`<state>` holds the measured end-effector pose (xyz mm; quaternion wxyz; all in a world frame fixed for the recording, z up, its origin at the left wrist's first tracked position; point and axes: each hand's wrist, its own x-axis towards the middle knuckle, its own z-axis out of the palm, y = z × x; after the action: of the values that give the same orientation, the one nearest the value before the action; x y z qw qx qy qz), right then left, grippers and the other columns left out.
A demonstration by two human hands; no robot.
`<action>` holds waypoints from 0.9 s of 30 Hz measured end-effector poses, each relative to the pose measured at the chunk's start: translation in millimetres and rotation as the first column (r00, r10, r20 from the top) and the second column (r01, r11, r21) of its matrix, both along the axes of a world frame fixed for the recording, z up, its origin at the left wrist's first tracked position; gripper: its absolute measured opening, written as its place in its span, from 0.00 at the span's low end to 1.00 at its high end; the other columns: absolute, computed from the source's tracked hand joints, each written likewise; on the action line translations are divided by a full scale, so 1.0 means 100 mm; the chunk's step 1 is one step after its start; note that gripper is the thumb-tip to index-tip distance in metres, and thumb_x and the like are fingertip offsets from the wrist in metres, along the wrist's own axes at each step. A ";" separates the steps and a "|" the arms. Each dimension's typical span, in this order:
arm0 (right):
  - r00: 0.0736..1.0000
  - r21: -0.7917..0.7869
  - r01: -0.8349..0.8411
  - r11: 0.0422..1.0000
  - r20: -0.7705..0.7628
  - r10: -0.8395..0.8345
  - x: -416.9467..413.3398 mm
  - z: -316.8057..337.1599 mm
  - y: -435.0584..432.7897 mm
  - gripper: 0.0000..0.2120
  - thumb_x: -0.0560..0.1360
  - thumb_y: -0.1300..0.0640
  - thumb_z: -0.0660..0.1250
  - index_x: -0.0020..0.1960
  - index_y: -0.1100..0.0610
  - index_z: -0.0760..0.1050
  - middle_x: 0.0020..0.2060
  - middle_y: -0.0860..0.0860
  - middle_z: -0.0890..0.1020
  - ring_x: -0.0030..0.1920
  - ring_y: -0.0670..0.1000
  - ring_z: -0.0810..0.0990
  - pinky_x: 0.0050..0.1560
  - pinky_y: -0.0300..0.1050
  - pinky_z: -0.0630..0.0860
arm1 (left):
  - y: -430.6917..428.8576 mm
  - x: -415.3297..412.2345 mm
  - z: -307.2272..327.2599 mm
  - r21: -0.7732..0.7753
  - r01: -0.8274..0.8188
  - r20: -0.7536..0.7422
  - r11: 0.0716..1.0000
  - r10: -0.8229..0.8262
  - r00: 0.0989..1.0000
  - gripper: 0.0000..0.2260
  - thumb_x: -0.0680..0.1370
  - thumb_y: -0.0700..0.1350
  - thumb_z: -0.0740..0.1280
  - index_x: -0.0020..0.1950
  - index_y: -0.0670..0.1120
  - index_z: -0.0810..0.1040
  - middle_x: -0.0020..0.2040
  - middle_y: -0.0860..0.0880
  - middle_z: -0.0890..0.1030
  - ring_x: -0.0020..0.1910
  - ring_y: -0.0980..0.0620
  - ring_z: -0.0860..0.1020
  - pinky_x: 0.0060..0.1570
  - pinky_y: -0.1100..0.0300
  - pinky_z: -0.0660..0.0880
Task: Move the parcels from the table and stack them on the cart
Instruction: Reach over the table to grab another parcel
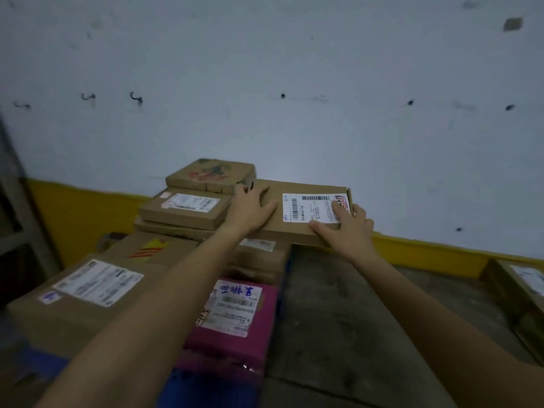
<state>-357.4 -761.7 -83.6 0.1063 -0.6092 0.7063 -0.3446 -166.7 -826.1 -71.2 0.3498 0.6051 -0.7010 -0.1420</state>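
The flat parcel [279, 223] with a white label lies on top of the far stack of boxes [182, 213], its right end overhanging; the left hand [250, 210] presses flat on its left end, fingers spread and straight; the right hand [347, 228] covers its near right corner, forefinger and thumb straight, the other fingers hidden, so I cannot tell its grip; a pink parcel [235, 316] lies nearer.
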 end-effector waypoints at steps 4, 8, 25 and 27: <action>0.999 -0.014 -0.040 0.999 0.026 0.041 0.62 0.10 -0.30 0.36 0.73 0.40 0.65 0.75 0.50 0.55 0.75 0.55 0.51 0.73 0.61 0.49 0.70 0.57 0.57 | -0.27 0.66 0.02 -0.006 -0.019 -0.030 1.000 0.019 0.999 0.23 0.76 0.56 0.63 0.71 0.53 0.67 0.68 0.40 0.64 0.64 0.40 0.70 0.65 0.52 0.65; 0.998 0.008 -0.062 0.998 0.001 0.062 1.30 0.05 -0.59 0.35 0.74 0.41 0.63 0.75 0.50 0.55 0.75 0.55 0.51 0.73 0.61 0.50 0.71 0.57 0.55 | -0.63 1.37 -0.03 -0.002 -0.037 0.016 0.999 0.037 0.999 0.24 0.76 0.57 0.63 0.71 0.52 0.66 0.71 0.41 0.64 0.67 0.41 0.68 0.65 0.52 0.65; 0.998 0.189 0.028 0.982 -0.055 -0.018 2.70 -0.12 -1.31 0.28 0.76 0.41 0.57 0.74 0.48 0.59 0.76 0.52 0.53 0.74 0.59 0.51 0.70 0.56 0.54 | -1.56 2.69 -0.29 0.161 0.067 0.010 0.985 -0.069 0.998 0.26 0.76 0.55 0.66 0.70 0.44 0.69 0.71 0.40 0.68 0.68 0.42 0.68 0.64 0.54 0.66; 0.998 0.192 0.039 0.981 -0.058 -0.029 2.71 -0.13 -1.33 0.28 0.76 0.41 0.57 0.73 0.49 0.60 0.76 0.52 0.53 0.74 0.59 0.54 0.70 0.56 0.56 | -1.61 2.69 -0.30 0.171 0.081 -0.010 0.982 -0.080 0.997 0.26 0.76 0.54 0.66 0.70 0.44 0.70 0.71 0.40 0.67 0.68 0.42 0.69 0.64 0.54 0.66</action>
<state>-86.7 -895.0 -96.3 0.1396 -0.5930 0.7494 -0.2594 102.6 -986.9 -101.7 0.2914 0.6038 -0.7095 -0.2170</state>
